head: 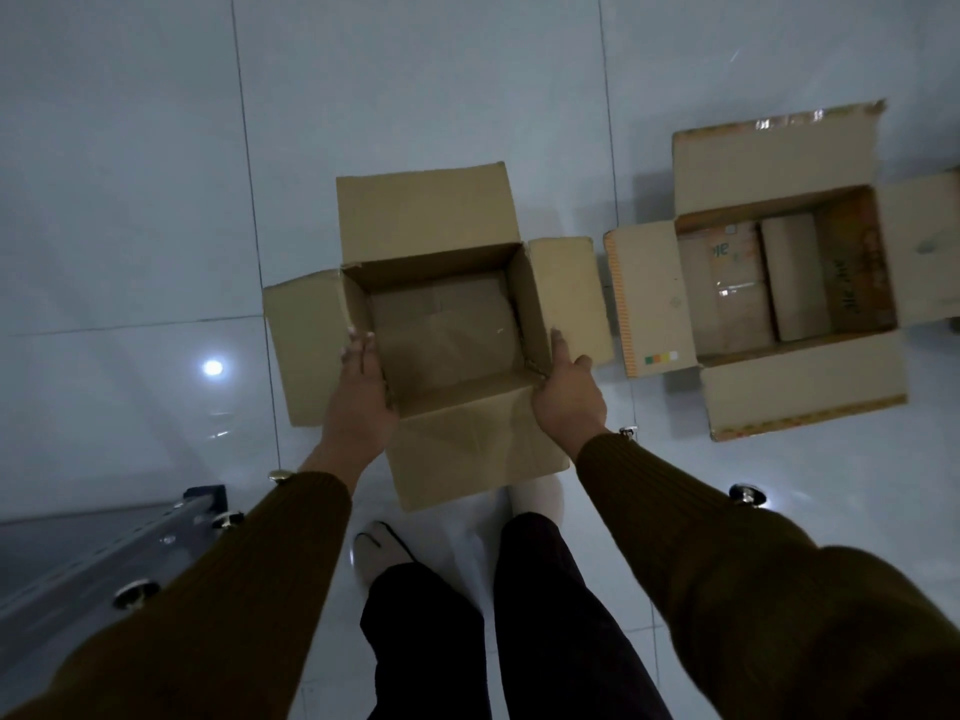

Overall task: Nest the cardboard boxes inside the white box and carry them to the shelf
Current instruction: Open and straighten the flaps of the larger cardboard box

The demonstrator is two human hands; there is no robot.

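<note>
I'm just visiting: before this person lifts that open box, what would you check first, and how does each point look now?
1. Left hand on the box wall: ok.
2. Right hand on the opposite wall: ok.
3. Flaps open, clear of the grip: ok.
4. Box empty inside: ok.
5. Second box open to receive: ok, though it already holds smaller boxes, so fit: cannot tell.
6. White box in sight: not ok, none visible.

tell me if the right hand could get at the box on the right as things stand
Probably not yet: the right hand is gripping the middle box. Once it lets go, the right box sits open beside it with only bare floor between.
</note>
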